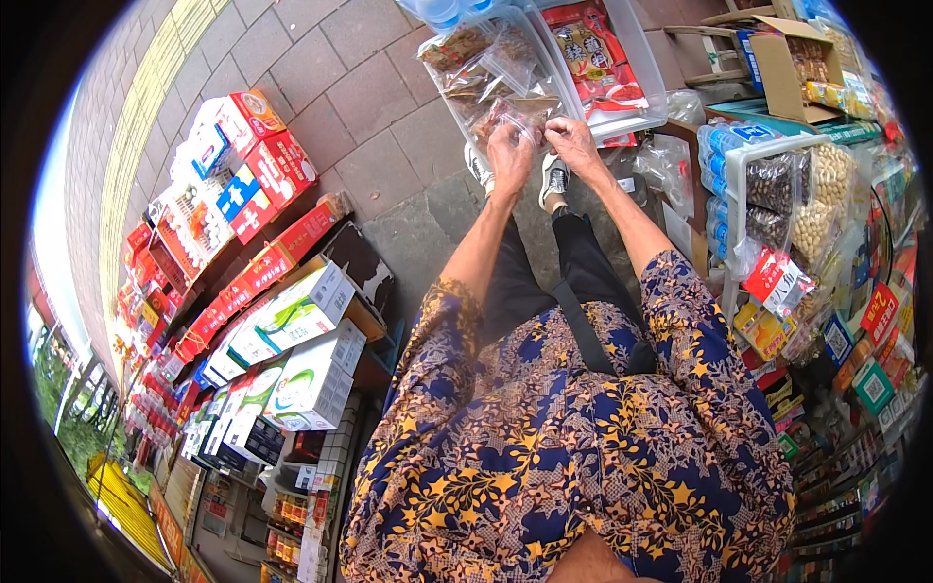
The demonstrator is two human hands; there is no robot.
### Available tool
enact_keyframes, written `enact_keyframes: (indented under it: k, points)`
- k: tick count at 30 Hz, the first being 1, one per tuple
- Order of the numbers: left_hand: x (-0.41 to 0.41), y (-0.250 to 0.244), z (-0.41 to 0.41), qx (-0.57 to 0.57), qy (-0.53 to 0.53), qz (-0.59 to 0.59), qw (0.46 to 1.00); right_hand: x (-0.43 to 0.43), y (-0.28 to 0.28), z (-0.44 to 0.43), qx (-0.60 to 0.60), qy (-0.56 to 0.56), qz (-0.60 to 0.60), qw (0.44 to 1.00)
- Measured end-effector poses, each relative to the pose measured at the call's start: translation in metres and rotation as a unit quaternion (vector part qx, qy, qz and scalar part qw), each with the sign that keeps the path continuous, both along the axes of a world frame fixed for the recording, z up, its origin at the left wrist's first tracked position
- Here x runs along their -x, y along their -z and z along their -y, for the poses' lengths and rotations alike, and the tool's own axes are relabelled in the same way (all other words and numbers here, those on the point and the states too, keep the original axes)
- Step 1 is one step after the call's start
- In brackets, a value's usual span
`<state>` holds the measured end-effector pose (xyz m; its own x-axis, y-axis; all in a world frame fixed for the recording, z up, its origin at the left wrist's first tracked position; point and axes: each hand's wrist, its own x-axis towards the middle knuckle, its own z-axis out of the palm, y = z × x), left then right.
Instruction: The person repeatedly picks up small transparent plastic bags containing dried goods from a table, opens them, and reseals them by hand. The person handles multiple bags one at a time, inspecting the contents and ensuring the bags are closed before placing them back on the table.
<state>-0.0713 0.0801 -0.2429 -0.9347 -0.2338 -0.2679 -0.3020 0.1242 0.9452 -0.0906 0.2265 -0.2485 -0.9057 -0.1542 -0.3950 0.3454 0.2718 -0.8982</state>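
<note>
Both of my hands are at the near edge of a clear plastic bin (455,120). My left hand (510,157) grips the top of a clear plastic bag (499,116) with reddish-brown dried goods inside. At the bag's right edge, the bent fingers of my right hand (574,146) pinch the plastic. Its exact hold is partly hidden. More clear bags of brown dried goods (503,55) fill the bin beyond my hands. Just to the right, a second plastic bin (654,95) holds red printed seasoning packets (594,58).
Stacked cartons (306,306) and red boxes (280,171) stand on my left. To my right, a white-rimmed bin (736,189) holds bagged peanuts (820,226) and dark dried goods, beside wrapped water bottles (714,175). My shoes (554,182) are on the paving close below the bins.
</note>
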Motion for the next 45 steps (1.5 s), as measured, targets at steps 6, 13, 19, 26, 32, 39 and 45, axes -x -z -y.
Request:
enact_keyframes:
  k: [6,13,19,26,32,39,45]
  points:
    - [-0.001,0.008,0.005,0.102,0.045,-0.010,0.994,-0.001,0.001,0.000,-0.019,-0.017,0.001,1.000]
    - [-0.010,0.001,0.002,0.045,-0.043,-0.063,0.996,-0.005,0.014,0.005,-0.150,-0.029,-0.115,0.982]
    - [-0.015,-0.012,0.003,-0.019,-0.055,-0.094,0.994,0.004,0.003,0.008,-0.091,-0.010,-0.071,0.993]
    - [-0.018,-0.016,0.015,-0.014,0.008,-0.074,0.997,0.021,-0.032,0.001,0.105,-0.045,0.078,0.990]
    - [-0.016,-0.013,0.008,-0.036,-0.047,-0.067,0.996,0.018,-0.025,0.000,0.113,-0.021,0.073,0.991]
    - [-0.016,0.002,0.015,-0.069,-0.035,-0.022,0.997,0.008,-0.023,0.006,0.053,0.011,0.037,0.998]
    - [-0.011,-0.014,0.021,-0.173,0.000,0.084,0.981,0.006,-0.033,0.006,0.096,-0.029,0.017,0.995]
